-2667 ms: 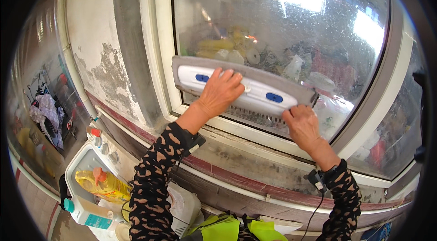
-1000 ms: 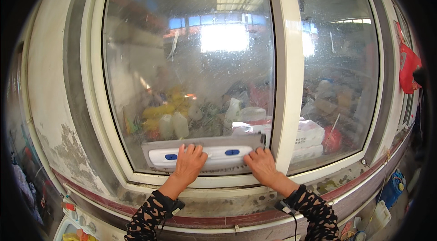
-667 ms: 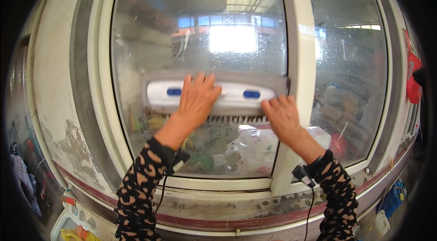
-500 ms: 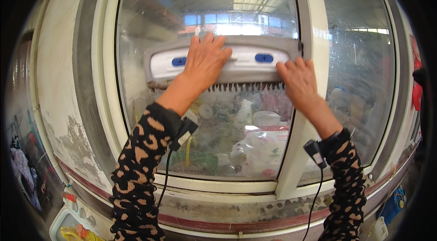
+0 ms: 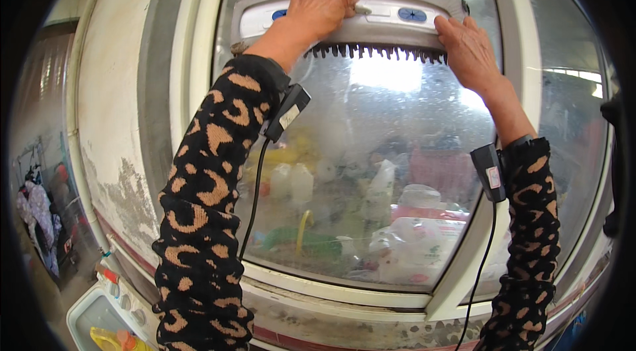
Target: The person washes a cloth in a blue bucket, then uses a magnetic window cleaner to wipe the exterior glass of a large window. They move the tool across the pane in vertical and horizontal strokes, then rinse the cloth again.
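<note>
A flat mop head (image 5: 381, 14) lies across the upper part of a window pane (image 5: 371, 119). It has a white plate with blue oval inserts, a grey cloth around it and a dark fringe along its lower edge. My left hand (image 5: 320, 7) is closed over its middle, left of a small pale fitting. At the right end, my right hand (image 5: 469, 49) grips the edge with bent fingers. Parts of the plate are hidden behind my left hand and wrist.
White window frame bars (image 5: 520, 72) border the glass. Bottles and plastic bags (image 5: 417, 245) show behind the pane. A black cable (image 5: 255, 198) hangs from my left wrist and another from my right. At lower left stands a white tub (image 5: 99, 311) with yellow things inside.
Both hands have pushed the mop head upward over the glass. The whole view has also shifted, with the window now lower and further right.
</note>
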Action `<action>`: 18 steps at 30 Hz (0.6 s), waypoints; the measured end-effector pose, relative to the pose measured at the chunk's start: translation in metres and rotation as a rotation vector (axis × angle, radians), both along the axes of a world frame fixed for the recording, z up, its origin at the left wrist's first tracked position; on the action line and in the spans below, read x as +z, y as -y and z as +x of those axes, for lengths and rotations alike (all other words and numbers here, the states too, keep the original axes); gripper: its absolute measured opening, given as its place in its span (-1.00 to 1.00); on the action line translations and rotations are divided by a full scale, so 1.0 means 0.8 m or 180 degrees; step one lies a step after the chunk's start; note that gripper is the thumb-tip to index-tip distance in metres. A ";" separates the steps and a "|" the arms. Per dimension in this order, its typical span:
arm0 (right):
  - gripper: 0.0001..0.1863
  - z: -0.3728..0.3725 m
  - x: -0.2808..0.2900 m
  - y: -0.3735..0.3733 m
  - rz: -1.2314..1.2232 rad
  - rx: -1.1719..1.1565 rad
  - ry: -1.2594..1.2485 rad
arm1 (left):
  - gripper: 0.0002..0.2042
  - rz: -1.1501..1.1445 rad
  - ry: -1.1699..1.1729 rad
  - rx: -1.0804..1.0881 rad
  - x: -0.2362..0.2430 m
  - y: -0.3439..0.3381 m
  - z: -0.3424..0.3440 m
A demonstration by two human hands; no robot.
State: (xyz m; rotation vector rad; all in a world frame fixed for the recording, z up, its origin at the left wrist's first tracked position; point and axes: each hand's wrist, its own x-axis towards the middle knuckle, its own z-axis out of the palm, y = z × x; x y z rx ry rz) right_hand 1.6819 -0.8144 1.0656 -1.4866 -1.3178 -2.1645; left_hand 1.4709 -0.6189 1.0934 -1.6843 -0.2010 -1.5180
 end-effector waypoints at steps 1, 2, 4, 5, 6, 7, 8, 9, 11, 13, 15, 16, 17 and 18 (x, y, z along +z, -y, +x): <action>-0.77 -0.007 0.003 -0.014 0.0046 0.0040 0.0002 | -0.90 0.0025 0.0047 -0.0008 0.000 -0.009 -0.012; -0.95 -0.016 0.004 -0.032 0.0086 0.0225 0.0045 | -0.91 0.0014 0.0077 -0.0016 -0.005 -0.022 -0.024; -0.97 -0.035 0.001 -0.063 -0.0092 0.0375 0.0154 | -0.81 -0.0530 -0.0155 0.0415 -0.011 -0.046 -0.059; -0.97 -0.044 -0.008 -0.074 -0.0333 0.0569 0.0141 | -0.84 -0.0429 -0.0076 0.0420 -0.024 -0.058 -0.072; -0.97 -0.053 -0.020 -0.083 -0.0421 0.0635 0.0098 | -0.85 -0.0344 0.0000 0.0426 -0.040 -0.070 -0.085; -0.96 -0.062 -0.032 -0.091 -0.0505 0.0692 0.0060 | -0.85 -0.0408 -0.0070 0.0381 -0.058 -0.079 -0.095; -0.96 -0.069 -0.044 -0.095 -0.0577 0.0731 0.0029 | -0.86 -0.0343 -0.0032 0.0315 -0.073 -0.085 -0.101; -0.95 -0.074 -0.059 -0.096 -0.0695 0.0807 0.0059 | -0.86 -0.0310 0.0002 0.0229 -0.093 -0.091 -0.103; -0.94 -0.075 -0.101 -0.088 -0.0878 0.0841 0.0059 | -0.88 -0.0284 0.0048 0.0072 -0.134 -0.097 -0.098; -0.93 -0.076 -0.139 -0.085 -0.0834 0.0884 0.0176 | -0.89 -0.0350 -0.0061 -0.0121 -0.179 -0.097 -0.096; -0.92 -0.076 -0.175 -0.083 -0.1069 0.1021 0.0158 | -0.89 -0.0434 -0.0175 -0.0179 -0.223 -0.093 -0.098; -0.90 -0.076 -0.196 -0.079 -0.1143 0.0996 0.0026 | -0.88 -0.0529 -0.0264 -0.0274 -0.248 -0.090 -0.100; -0.87 -0.077 -0.219 -0.076 -0.1222 0.0884 -0.0106 | -0.92 -0.0586 -0.0306 -0.0279 -0.271 -0.087 -0.101; -0.88 -0.078 -0.242 -0.074 -0.1294 0.0937 -0.0203 | -0.95 -0.0631 -0.0346 -0.0285 -0.292 -0.085 -0.103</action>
